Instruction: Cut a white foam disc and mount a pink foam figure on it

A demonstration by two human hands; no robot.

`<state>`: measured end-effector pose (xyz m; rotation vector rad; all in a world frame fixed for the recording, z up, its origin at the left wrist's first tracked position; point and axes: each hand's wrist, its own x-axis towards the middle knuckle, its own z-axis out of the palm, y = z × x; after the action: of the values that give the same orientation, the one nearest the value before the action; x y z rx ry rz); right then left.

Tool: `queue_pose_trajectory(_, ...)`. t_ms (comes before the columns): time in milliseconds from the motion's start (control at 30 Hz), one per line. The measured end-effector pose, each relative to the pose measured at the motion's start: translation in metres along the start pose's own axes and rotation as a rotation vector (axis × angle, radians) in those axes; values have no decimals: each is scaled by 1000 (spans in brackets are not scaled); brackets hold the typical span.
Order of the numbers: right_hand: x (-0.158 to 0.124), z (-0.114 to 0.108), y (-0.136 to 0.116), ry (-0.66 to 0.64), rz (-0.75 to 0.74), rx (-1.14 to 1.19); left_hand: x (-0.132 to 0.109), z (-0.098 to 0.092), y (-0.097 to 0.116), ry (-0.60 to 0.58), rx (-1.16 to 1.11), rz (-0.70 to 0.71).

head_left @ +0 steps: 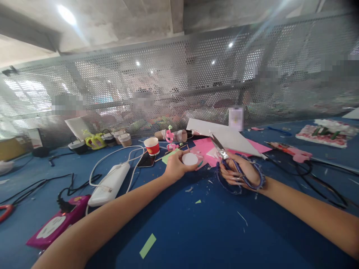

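My left hand (175, 166) is closed around a small piece with a round white face (190, 159); some pink shows behind its upper edge. What the rest of that piece looks like is hidden by my fingers. In my right hand (242, 171) is a pair of scissors (220, 149) with large blue-wrapped handles, blades pointing up and to the left. The blades are apart from the white piece, just to its right. Behind both hands lie pink paper sheets (206, 145) and a large white sheet (227, 136). A pink figure (169, 137) stands beyond my left hand.
A red paper cup (153, 148) stands by a phone (146, 160). To the left are a white power strip (110, 185) and a purple box (57, 224) with cables. A glue gun (291, 150) lies at right. Green paper (147, 246) lies in front; perforated metal (168, 86) rises behind.
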<state>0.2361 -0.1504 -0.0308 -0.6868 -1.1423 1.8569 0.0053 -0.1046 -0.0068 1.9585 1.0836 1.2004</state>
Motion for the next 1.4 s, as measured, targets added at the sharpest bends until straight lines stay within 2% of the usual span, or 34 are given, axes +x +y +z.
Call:
queue_pose_trajectory(133, 0, 0, 0, -3, 3, 1, 1, -2, 0, -32, -8, 61)
queue_pose_trajectory(433, 1, -1, 0, -1, -12, 0, 6, -5, -14, -81, 19, 216)
queue_pose_trajectory(667, 0, 0, 0, 3, -10, 2, 8, -4, -18, -59, 51, 205)
queue_pose_trajectory(867, 1, 0, 0, -7, -11, 10, 11, -1, -25, -77, -36, 232)
queue_pose_trajectory(1200, -1, 1, -1, -3, -10, -1, 4, -1, -11, 65, 68, 116)
queue_pose_trajectory(1300, -1, 1, -1, -7, -15, -9, 4, -2, -10, 55, 31, 73)
queue_pose_trajectory(1400, -1, 2, -1, 4, -16, -7, 6, -4, -13, 17, -54, 107)
